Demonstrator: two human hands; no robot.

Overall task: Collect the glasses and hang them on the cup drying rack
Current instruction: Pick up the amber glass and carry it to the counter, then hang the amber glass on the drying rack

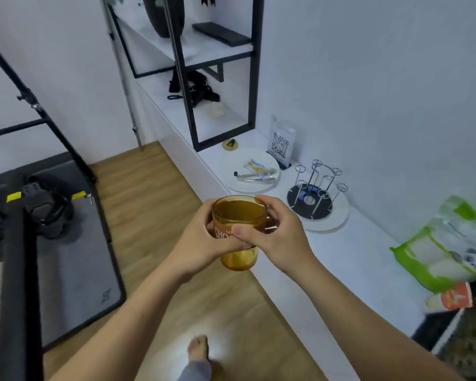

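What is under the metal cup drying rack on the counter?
A round white plate lies under the cup drying rack, on the white counter. The rack's dark base hides the plate's middle.

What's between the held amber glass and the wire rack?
Head view: beyond the right hand gripping the amber glass tumbler, only bare white counter before the wire cup rack.

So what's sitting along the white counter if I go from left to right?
white plate → cup drying rack → green bag
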